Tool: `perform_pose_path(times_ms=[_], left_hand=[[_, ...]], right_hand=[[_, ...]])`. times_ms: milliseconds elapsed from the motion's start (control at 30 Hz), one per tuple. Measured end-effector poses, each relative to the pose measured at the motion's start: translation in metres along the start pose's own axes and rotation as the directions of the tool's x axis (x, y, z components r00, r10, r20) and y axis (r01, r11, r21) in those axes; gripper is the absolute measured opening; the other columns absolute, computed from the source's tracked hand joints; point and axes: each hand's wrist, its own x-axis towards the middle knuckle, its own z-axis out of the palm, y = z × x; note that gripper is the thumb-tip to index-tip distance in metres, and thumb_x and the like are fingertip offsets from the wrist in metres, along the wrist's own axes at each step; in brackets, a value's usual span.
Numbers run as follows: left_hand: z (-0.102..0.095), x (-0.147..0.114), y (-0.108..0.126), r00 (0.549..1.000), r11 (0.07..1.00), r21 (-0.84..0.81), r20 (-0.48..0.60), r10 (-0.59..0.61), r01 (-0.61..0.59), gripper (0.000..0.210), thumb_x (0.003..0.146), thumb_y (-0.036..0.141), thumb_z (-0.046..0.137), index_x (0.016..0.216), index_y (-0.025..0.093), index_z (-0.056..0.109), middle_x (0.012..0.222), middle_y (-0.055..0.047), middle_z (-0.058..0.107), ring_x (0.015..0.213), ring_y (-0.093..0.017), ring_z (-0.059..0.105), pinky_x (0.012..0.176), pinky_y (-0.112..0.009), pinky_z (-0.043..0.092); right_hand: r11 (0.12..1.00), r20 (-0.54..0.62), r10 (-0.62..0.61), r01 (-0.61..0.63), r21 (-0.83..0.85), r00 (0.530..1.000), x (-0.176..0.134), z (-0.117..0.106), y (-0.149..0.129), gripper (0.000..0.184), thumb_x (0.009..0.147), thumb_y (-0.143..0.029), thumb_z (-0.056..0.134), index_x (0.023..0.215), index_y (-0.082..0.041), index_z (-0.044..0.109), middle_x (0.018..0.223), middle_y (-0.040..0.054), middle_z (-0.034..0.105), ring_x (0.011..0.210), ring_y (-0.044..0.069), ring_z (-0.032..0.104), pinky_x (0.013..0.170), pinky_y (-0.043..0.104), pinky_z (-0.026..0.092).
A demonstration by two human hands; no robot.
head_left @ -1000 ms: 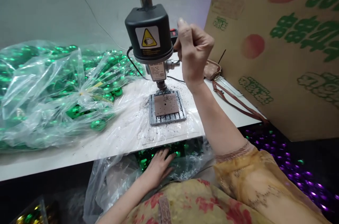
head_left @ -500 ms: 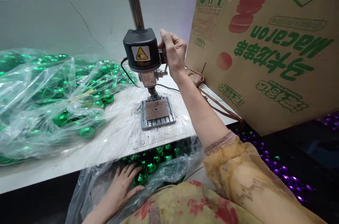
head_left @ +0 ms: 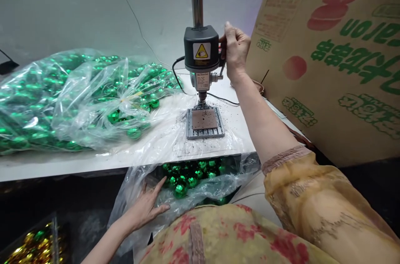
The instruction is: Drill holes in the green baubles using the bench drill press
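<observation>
A small bench drill press (head_left: 201, 51) with a black motor cover stands on the white table. My right hand (head_left: 236, 49) is closed around the handle at its right side, though the fingers partly hide that handle. Under the chuck, a brown block (head_left: 204, 119) with a dark hole lies on the slotted metal base (head_left: 190, 130), dark shavings scattered around it. Below the table edge, shiny green balls (head_left: 187, 178) fill a clear plastic bag (head_left: 125, 189). Over the bag's left side my left hand (head_left: 148, 205) is open, fingers spread, the index fingertip close to the balls.
On the left of the table (head_left: 103, 164) lies a large tied plastic bag of green balls (head_left: 78, 101). A big printed cardboard box (head_left: 281, 72) rises at the right. Gold balls (head_left: 34, 243) sit low at the left, and a power cord (head_left: 178, 62) runs behind the drill.
The view has swung left, so gold balls now show at lower left. My left hand's index finger now points toward the balls. My right hand stays on the drill handle.
</observation>
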Motion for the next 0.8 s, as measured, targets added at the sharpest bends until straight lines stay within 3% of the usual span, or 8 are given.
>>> perform_pose_path(times_ms=[133,300,400,467,533,633,700,800], left_hand=[[0.001,-0.011,0.003,0.998,1.0,-0.004,0.056,0.029,-0.029,0.097,0.079,0.064,0.069,0.158,0.024,0.03,0.139,-0.016,0.065,0.129,-0.037,0.061,0.124,-0.065,0.013],[-0.002,-0.011,0.012,0.976,0.993,0.118,0.217,-0.017,-0.009,0.03,0.088,0.028,0.055,0.115,0.024,0.068,0.111,-0.009,0.073,0.11,-0.03,0.069,0.124,-0.059,0.02],[-0.004,-0.014,0.019,0.97,0.994,0.087,0.241,0.036,-0.058,0.024,0.085,0.017,0.047,0.097,0.02,0.068,0.112,-0.011,0.069,0.109,-0.028,0.067,0.118,-0.052,0.035],[-0.006,-0.02,0.024,0.975,0.993,-0.058,0.194,0.112,-0.102,0.027,0.089,0.019,0.043,0.103,0.02,0.066,0.123,-0.012,0.066,0.117,-0.028,0.063,0.111,-0.043,0.044],[-0.009,-0.027,0.029,0.982,0.978,-0.197,0.161,0.095,-0.062,0.033,0.095,0.024,0.038,0.115,0.021,0.064,0.126,-0.01,0.067,0.119,-0.026,0.062,0.105,-0.037,0.048],[-0.018,-0.031,0.036,0.989,0.964,-0.262,0.15,-0.001,0.04,0.039,0.098,0.039,0.043,0.13,0.023,0.058,0.129,-0.008,0.067,0.118,-0.027,0.063,0.103,-0.035,0.05],[-0.025,-0.024,0.039,0.99,0.974,-0.222,0.14,-0.004,0.036,0.065,0.088,0.051,0.061,0.145,0.022,0.047,0.151,-0.013,0.051,0.128,-0.033,0.058,0.106,-0.038,0.048],[-0.034,-0.001,0.036,0.985,0.994,-0.054,0.149,-0.086,0.094,0.115,0.071,0.051,0.08,0.161,0.017,0.018,0.169,-0.025,0.012,0.134,-0.044,0.053,0.108,-0.044,0.047]], right_hand=[[0.922,-0.003,0.369,-0.367,-0.126,0.929,-0.003,-0.006,-0.024,0.07,0.077,-0.086,0.015,0.074,-0.024,0.047,0.052,-0.008,0.045,0.051,0.003,0.033,0.051,0.026,0.03],[0.92,-0.089,0.253,-0.268,-0.287,0.963,-0.029,-0.045,-0.078,0.064,0.089,-0.076,0.022,0.1,-0.022,0.054,0.091,0.0026,0.066,0.079,0.007,0.055,0.07,0.023,0.049],[0.919,-0.132,0.179,-0.213,-0.331,0.975,-0.082,-0.079,-0.109,0.051,0.098,-0.062,0.027,0.118,-0.019,0.049,0.106,0.007,0.062,0.088,0.01,0.058,0.084,0.03,0.052],[0.931,0.122,0.171,-0.12,-0.345,0.978,-0.142,-0.095,-0.129,0.047,0.103,-0.047,0.014,0.127,-0.02,0.044,0.107,0.0075,0.059,0.089,0.011,0.058,0.083,0.034,0.053],[0.951,0.401,0.174,-0.049,-0.304,0.899,-0.216,-0.102,-0.147,0.04,0.104,-0.043,0.023,0.117,-0.023,0.055,0.098,0.0044,0.063,0.082,0.009,0.059,0.077,0.029,0.055],[0.965,0.722,0.195,0.003,-0.263,0.663,-0.32,-0.105,-0.162,0.037,0.094,-0.046,0.056,0.118,-0.018,0.061,0.119,0.0075,0.065,0.102,0.013,0.063,0.09,0.035,0.059],[0.949,0.803,0.267,-0.001,-0.316,0.533,-0.368,-0.109,-0.16,0.036,0.095,-0.045,0.054,0.12,-0.02,0.061,0.126,0.0085,0.063,0.109,0.015,0.062,0.096,0.037,0.057],[0.895,0.805,0.407,-0.012,-0.446,0.432,-0.401,-0.122,-0.144,0.041,0.093,-0.046,0.057,0.124,-0.018,0.059,0.127,0.0089,0.062,0.113,0.017,0.062,0.098,0.041,0.057]])
